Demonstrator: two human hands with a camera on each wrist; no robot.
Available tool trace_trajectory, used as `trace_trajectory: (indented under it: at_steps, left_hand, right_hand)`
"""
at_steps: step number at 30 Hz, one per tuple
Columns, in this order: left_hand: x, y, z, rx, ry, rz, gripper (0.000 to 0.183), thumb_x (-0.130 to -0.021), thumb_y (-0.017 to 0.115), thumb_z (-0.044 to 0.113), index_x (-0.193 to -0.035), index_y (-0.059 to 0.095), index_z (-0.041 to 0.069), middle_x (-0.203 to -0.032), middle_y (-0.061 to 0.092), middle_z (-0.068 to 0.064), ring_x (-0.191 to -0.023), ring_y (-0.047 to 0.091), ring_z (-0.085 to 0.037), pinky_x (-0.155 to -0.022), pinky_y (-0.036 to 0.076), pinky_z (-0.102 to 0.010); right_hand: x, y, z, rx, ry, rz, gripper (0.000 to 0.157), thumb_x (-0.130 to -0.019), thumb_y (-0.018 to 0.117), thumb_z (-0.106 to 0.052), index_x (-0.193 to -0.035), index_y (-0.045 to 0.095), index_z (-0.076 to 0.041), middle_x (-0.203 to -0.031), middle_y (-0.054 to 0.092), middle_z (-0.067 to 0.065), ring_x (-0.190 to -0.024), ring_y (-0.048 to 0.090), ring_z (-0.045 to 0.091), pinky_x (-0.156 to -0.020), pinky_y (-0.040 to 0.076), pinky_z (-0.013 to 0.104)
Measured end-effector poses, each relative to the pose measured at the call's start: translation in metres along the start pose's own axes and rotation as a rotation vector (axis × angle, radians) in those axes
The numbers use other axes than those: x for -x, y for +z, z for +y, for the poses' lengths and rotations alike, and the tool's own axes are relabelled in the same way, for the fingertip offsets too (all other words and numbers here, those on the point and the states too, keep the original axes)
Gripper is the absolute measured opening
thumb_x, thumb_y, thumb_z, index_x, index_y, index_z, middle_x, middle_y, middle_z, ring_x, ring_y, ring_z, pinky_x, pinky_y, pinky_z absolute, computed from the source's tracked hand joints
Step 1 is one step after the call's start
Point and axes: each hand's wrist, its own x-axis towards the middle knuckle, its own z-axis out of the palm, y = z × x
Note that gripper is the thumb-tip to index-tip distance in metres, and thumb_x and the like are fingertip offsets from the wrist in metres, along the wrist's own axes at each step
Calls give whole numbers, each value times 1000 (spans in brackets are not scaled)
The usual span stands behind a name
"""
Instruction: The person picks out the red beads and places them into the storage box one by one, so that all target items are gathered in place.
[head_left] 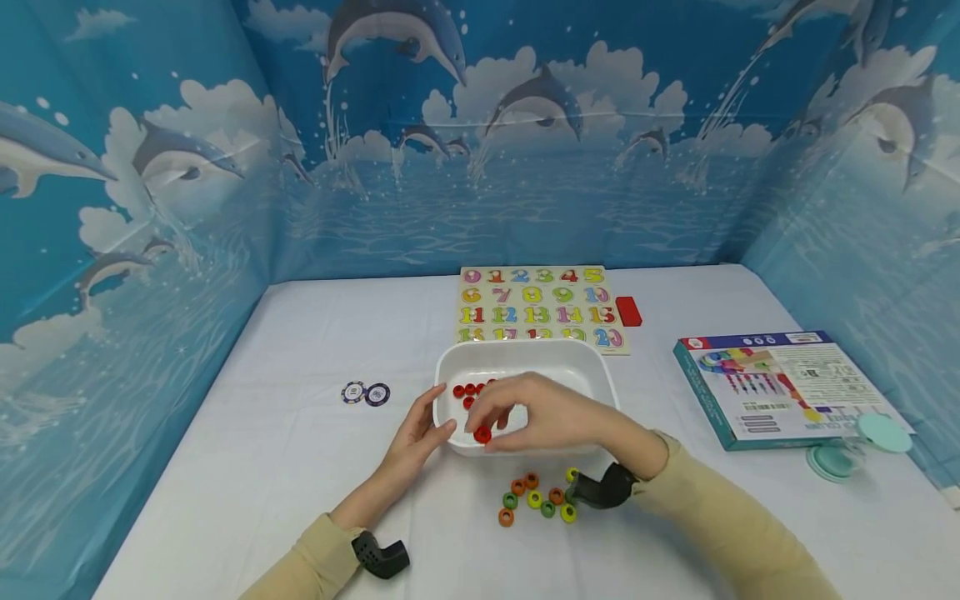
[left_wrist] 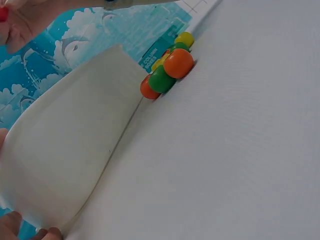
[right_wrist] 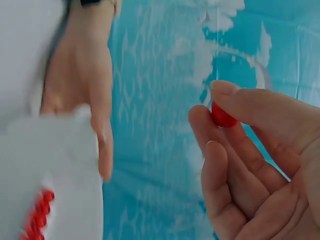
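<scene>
My right hand (head_left: 551,412) is above the white plastic tub (head_left: 577,358), pinching a red bead (head_left: 482,434) between thumb and fingertips. In the right wrist view the same round red bead (right_wrist: 223,116) shows in that pinch. At the tub's near left corner, my left hand (head_left: 411,437) holds the side, its thumb by the rim. Inside the tub lie several red beads (head_left: 458,391); my right hand hides part of the floor there. In front of the tub, orange, green and yellow beads (head_left: 534,499) sit loose on the white cloth.
Behind the tub lies a number board (head_left: 543,304), with a red block (head_left: 628,311) beside it. Two poker chips (head_left: 377,394) are at the left. A boxed set (head_left: 787,387) and a clear jar with mint lids (head_left: 885,432) stand at the right. Dolphin-print curtains surround the table.
</scene>
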Motion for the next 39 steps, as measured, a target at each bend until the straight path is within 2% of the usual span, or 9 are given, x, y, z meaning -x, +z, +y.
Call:
trace_trajectory:
  at_steps: [4, 8, 15, 19, 25, 31, 35, 39]
  left_hand:
    - [0, 1, 1, -9, -12, 11, 56, -90, 53, 16, -139, 26, 12, -147, 14, -9, -133, 12, -21, -106, 19, -35]
    - [0, 1, 0, -3, -6, 11, 57, -90, 53, 15, -140, 25, 10, -146, 14, -10, -133, 13, -22, -105, 20, -34]
    - [0, 1, 0, -2, -1, 10, 57, -90, 53, 15, -140, 25, 10, -146, 14, -11, -133, 14, -22, -105, 20, -34]
    - [0, 1, 0, 5, 11, 7, 57, -90, 53, 13, -139, 25, 9, -147, 12, -13, -133, 13, -23, -105, 19, -36]
    - [0, 0, 0, 22, 14, 6, 57, -90, 53, 11, -139, 24, 8, -147, 12, -13, -133, 13, -24, -106, 18, -38]
    - [0, 0, 0, 6, 8, 8, 57, -90, 53, 14, -140, 24, 8, -147, 12, -11, -133, 13, -22, -106, 18, -35]
    - [0, 0, 0, 6, 5, 11, 57, -90, 53, 13, -139, 25, 9, -147, 13, -11, -133, 12, -22, -106, 18, -35]
    - [-1, 1, -1, 21, 11, 6, 57, -90, 52, 11, -139, 25, 8, -146, 12, -12, -133, 13, -24, -106, 19, -37]
  right_hand:
    - [-9, -30, 16, 17, 73, 76, 23, -76, 72, -18, -98, 64, -16, -96, 62, -6, -80, 60, 8, -73, 52, 28]
    - [-16, -48, 46, 13, 160, 80, 25, -76, 72, -16, -99, 64, -12, -94, 63, -3, -83, 61, 10, -75, 51, 31]
    - [-21, -52, 97, 17, 314, -7, 27, -75, 70, -8, -101, 63, -4, -93, 63, 0, -85, 58, 15, -72, 51, 30]
    - [-19, -47, 115, 17, 405, -53, 26, -74, 70, -4, -99, 64, -6, -93, 62, 2, -82, 57, 16, -70, 50, 29]
    - [-15, -42, 125, 36, 500, -104, 27, -70, 74, -8, -94, 63, -13, -88, 61, 1, -77, 56, 17, -68, 49, 29]
    - [-13, -37, 129, 127, 517, -124, 27, -68, 78, -16, -91, 63, -19, -82, 58, -2, -75, 53, 16, -68, 48, 28]
    - [-13, -36, 129, 127, 507, -127, 29, -67, 78, -16, -91, 63, -18, -82, 58, -2, -75, 53, 16, -68, 48, 27]
    - [-11, -41, 123, 78, 501, -124, 30, -69, 76, -12, -96, 62, -14, -87, 60, 1, -78, 55, 16, -70, 48, 29]
